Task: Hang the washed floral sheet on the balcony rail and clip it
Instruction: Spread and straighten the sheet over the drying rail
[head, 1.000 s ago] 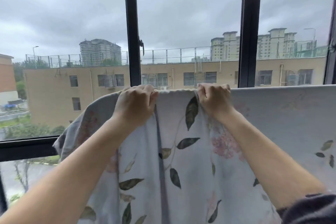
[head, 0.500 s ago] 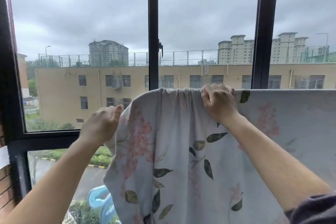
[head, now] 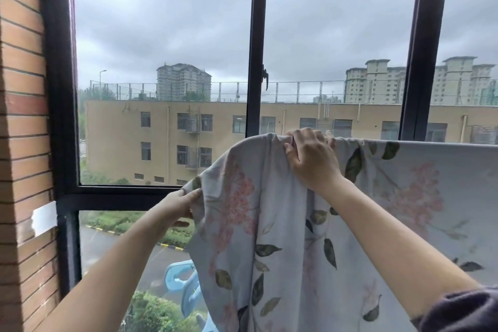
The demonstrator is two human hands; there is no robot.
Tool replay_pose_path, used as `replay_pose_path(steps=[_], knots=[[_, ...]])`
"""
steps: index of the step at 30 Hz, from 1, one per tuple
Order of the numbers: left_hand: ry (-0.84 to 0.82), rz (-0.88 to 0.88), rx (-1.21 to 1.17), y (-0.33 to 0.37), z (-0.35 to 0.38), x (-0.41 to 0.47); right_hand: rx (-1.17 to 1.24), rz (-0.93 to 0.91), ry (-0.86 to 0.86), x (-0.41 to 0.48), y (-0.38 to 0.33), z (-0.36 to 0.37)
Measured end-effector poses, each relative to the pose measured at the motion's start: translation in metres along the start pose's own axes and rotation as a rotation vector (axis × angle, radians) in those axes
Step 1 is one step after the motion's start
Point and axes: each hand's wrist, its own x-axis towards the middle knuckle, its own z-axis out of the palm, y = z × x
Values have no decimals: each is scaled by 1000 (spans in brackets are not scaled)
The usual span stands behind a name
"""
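Sheet [head: 310, 237] hangs over the rail (hidden under the cloth), long axis running left to right, spread flat to the right. Right hand [head: 312, 159] curls its fingers on the bunched top edge. Left hand [head: 180, 203], lower and leftward, pinches the drooping free edge. Of the 2, the left is nearer that loose end, which likely needs lifting up-left. Window frame [head: 256, 62] stands behind.

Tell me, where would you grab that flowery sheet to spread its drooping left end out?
Pinch the free left edge of the floral sheet, coming in from the left, as the left hand does. That edge sags loose below the top line, with open space beside it, while the right hand pins the bunched top, so it would probably pull out sideways.
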Motion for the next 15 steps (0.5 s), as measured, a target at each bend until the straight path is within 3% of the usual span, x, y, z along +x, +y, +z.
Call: replay_pose_path(steps=[6, 9, 11, 14, 15], knots=[[98, 354, -652, 40, -16, -14, 1, -8, -21, -2, -1, -6], [84, 524, -854, 80, -33, -31, 37, 6, -6, -2, -1, -8], [18, 555, -836, 100, -43, -39, 67, 13, 8, -2, -2, -9], [-188, 389, -552, 104, -43, -44, 84, 17, 13, -4, -5, -9], [-190, 383, -530, 103, -42, -44, 90, 22, 11, -5, -6, -8]])
